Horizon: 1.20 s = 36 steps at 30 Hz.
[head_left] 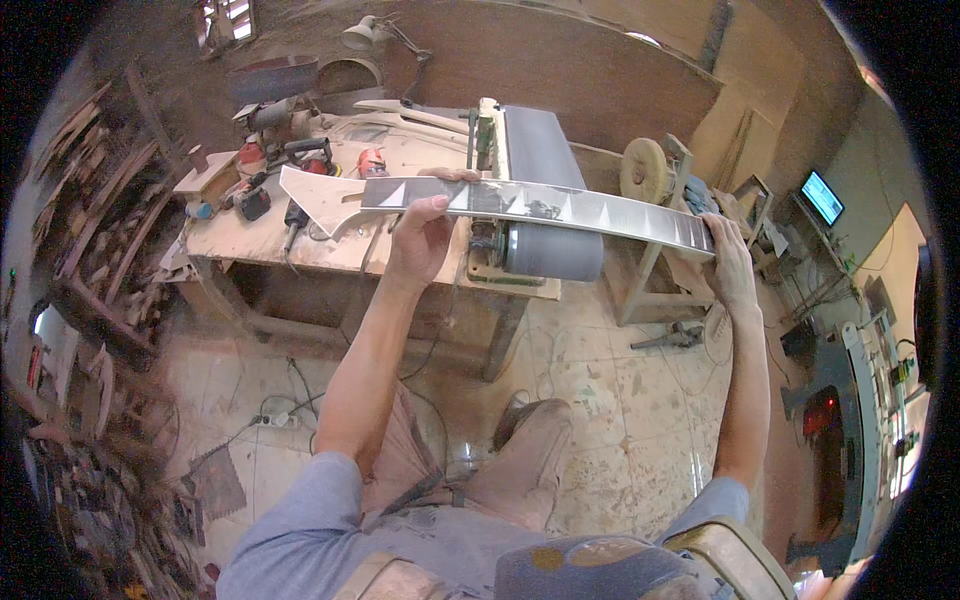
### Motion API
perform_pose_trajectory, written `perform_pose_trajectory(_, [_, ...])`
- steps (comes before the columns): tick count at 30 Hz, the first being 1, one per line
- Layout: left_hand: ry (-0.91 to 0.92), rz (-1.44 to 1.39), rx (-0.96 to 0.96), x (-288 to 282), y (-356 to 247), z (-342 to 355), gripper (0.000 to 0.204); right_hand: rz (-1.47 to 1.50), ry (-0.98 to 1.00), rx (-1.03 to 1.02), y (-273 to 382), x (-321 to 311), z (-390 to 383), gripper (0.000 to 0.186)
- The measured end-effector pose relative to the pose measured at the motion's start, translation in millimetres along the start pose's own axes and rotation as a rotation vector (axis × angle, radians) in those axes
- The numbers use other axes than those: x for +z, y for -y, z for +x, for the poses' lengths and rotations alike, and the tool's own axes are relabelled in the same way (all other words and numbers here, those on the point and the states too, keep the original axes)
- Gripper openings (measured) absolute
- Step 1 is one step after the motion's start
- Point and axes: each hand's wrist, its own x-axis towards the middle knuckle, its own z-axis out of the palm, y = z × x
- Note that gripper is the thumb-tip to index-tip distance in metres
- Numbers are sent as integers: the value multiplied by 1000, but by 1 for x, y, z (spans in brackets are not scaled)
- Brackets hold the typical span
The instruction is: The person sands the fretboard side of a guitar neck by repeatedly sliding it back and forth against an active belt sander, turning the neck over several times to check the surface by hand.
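A guitar neck (625, 220) with a dark fingerboard and white triangular inlays is held level across a belt sander (542, 148). Its pale, pointed headstock (318, 198) sticks out to the left. Near the headstock, my left hand (420, 240) is closed around the neck, thumb on the near edge and fingers showing past the far edge. At the other end my right hand (733, 262) grips the neck with fingers over the top. The grey sanding belt shows beyond the neck and on the near roller (555, 251). Whether the neck's underside touches the belt is hidden.
A wooden workbench (240, 238) on the left carries power tools (312, 155) and wood pieces. Right of the sander stands a round buffing wheel (645, 168) on a wooden frame. Cables and a power strip (278, 412) lie on the dusty floor. A lit screen (822, 197) is at far right.
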Motion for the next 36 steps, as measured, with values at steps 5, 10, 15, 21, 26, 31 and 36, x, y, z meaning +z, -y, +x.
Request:
perform_pose_trajectory(5, [-21,103,-49,15,13,2,38,14,126,67,-12,-20,-8,53])
perform_pose_trajectory(10, [-136,-12,-156,14,15,4,40,-161,-44,59,-23,-4,-25,52])
perform_pose_trajectory(15, [1,-181,-49,-1,10,12,47,-420,-233,6,-23,13,-31,54])
perform_pose_trajectory(21, [27,-272,-57,-12,4,11,43,-364,-269,-47,-11,12,-24,55])
perform_pose_trajectory(26, [-37,-209,-38,-8,-3,3,45,-210,-155,-103,-11,-3,-13,61])
perform_pose_trajectory(31, [-16,-106,-16,-11,-4,3,43,-90,28,-38,-4,-11,-12,68])
perform_pose_trajectory(36, [-63,-40,10,-18,1,-3,36,-23,230,6,11,-32,-1,66])
